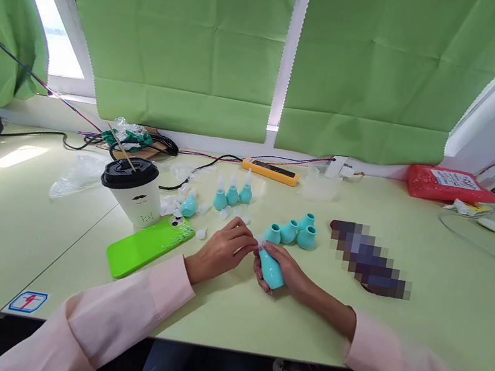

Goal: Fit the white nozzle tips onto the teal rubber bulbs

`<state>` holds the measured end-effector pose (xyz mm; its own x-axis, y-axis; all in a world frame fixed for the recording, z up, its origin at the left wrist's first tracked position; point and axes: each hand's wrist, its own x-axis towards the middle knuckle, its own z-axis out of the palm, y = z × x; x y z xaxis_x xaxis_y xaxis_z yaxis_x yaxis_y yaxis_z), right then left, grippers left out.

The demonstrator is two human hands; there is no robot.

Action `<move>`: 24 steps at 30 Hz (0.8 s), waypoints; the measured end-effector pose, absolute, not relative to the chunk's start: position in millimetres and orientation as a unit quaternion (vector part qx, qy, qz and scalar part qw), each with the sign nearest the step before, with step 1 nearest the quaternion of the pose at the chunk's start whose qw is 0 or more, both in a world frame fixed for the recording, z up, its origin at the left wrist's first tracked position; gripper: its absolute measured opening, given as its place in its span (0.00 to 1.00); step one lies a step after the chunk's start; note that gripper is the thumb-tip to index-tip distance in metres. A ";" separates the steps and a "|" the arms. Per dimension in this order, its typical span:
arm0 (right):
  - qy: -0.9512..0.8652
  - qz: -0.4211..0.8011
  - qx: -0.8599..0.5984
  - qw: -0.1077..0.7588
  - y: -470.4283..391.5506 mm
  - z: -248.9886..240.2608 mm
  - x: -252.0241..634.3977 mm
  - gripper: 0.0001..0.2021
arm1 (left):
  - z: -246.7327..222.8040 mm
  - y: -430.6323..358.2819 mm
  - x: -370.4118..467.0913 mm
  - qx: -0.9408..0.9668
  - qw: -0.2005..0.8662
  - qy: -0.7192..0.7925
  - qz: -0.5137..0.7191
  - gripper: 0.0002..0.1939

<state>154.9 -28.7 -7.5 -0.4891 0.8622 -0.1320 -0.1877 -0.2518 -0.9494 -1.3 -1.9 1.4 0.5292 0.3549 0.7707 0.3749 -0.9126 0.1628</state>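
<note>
Head view: right hand (293, 274) grasps a blue bulb (272, 271) near table edge, left hand (221, 251) pinches the clear tip (261, 242) at its neck; seating unclear. From there, three tipped bulbs (232, 195) stand at 11 o'clock, another (187, 207) at 10 looks tipped, four open bulbs (306, 238) around 12-1 lack tips, so I'd call it roughly halfway.

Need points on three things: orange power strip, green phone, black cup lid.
orange power strip (270, 171): head view, middle of its top
green phone (147, 246): head view, middle of its back
black cup lid (130, 174): head view, its upper face
</note>
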 end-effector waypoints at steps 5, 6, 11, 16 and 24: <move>-0.473 0.738 -0.344 0.336 -29.2 -1.7 158.1 0.14 | 13.5 -7.2 -11.7 -0.933 0.150 -0.183 -0.272 0.11; -0.469 0.746 -0.343 0.326 -29.0 -0.3 158.9 0.14 | 16.2 -9.0 -13.0 -0.937 0.168 -0.178 -0.249 0.12; -0.487 0.748 -0.339 0.296 -26.8 1.8 164.2 0.14 | 18.6 -8.4 -12.8 -0.942 0.160 -0.168 -0.244 0.12; -0.516 0.739 -0.334 0.276 -25.8 2.0 168.7 0.14 | 9.8 -0.8 -10.5 -0.944 0.092 -0.151 -0.278 0.10; -0.517 0.739 -0.346 0.259 -26.1 7.4 169.4 0.15 | 14.0 -9.4 -9.9 -0.948 0.158 -0.169 -0.220 0.12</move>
<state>169.4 -26.1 7.4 -0.6262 0.7407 -0.2435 -0.0255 -0.3316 -0.9431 -9.9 -9.4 14.0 0.8459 0.2512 0.4705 0.3901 -0.8929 -0.2248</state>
